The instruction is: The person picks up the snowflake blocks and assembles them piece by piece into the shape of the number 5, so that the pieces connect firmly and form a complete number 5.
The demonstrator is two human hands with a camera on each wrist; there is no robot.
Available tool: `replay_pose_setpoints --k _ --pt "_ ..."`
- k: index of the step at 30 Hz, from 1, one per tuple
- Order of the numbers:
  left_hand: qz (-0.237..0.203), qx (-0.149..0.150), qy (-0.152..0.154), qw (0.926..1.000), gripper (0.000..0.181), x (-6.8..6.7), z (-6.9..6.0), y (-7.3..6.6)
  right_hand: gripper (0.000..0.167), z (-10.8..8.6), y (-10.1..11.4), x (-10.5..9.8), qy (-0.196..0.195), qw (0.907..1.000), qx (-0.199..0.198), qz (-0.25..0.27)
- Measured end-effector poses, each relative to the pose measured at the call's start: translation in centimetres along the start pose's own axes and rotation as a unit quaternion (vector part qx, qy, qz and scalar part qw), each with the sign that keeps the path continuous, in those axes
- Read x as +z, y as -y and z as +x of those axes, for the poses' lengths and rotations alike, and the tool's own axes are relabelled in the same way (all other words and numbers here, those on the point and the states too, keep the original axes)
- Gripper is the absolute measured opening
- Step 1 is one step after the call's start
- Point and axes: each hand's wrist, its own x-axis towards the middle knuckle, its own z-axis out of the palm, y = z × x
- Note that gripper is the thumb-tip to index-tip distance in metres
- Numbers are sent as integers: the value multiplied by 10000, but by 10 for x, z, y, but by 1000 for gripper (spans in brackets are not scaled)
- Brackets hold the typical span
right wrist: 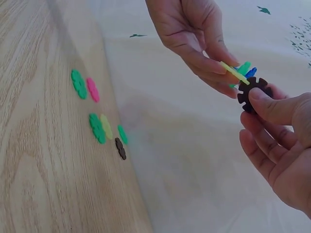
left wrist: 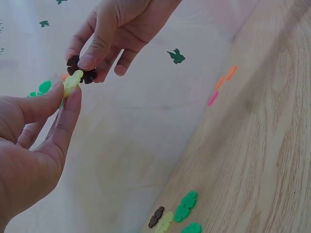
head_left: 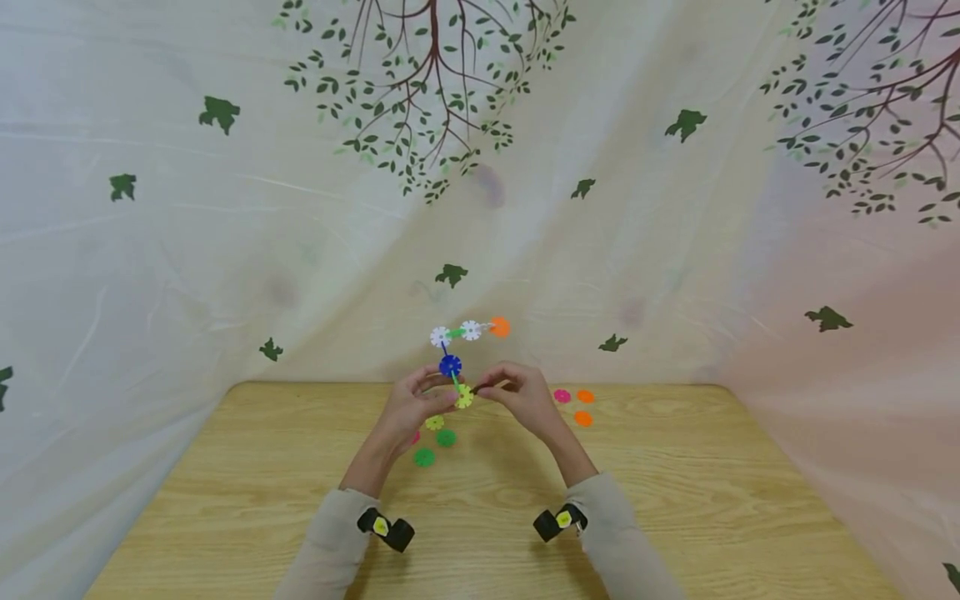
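A chain of notched discs is held up above the table's back edge: an orange disc [head_left: 499, 327], white ones, green ones, a blue disc [head_left: 451, 366] and a yellow disc [head_left: 464, 396] at the lower end. My left hand [head_left: 417, 400] pinches the yellow disc [left wrist: 72, 83] between thumb and fingers. With thumb and fingers, my right hand [head_left: 519, 397] pinches a dark brown disc [right wrist: 252, 94], whose edge meets the yellow disc's edge; whether their slots are fully joined I cannot tell.
On the wooden table [head_left: 660, 500] lie loose discs: green [head_left: 424, 457], yellow [head_left: 435, 423] and pink ones near my left forearm, with a brown disc [right wrist: 120, 148] beside them. Pink [head_left: 562, 396] and orange [head_left: 583, 418] discs lie right of my right hand. A patterned cloth [head_left: 360, 275] hangs behind.
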Motion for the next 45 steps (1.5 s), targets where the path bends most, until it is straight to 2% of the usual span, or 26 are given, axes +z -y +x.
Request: replay_pose_setpoints --k 2,9,11,14,20,26,38,45 --pt "-47 29 42 10000 45 0 0 0 8 0 2 0 -53 10000 -62 -28" --pt "-70 135 21 9999 44 1 0 1 6 -9 35 0 -253 9981 -532 -185" --pt "-80 177 -9 9998 42 1 0 1 6 -10 36 1 -336 9971 -645 -244" --pt "-111 271 -64 9996 40 2 1 3 5 -7 26 3 -440 9960 -704 -316" --pt "-209 314 -193 9991 40 6 0 3 5 -2 4 7 -684 9959 -535 -248" --pt "-123 330 -293 9990 41 10 0 1 6 -2 0 10 -901 9945 -525 85" --pt "-180 250 -370 9988 42 11 -2 0 7 -3 -4 10 -855 9925 -737 470" --pt "-160 262 -428 9986 43 13 -3 -1 7 -4 -3 12 -913 9923 -659 507"
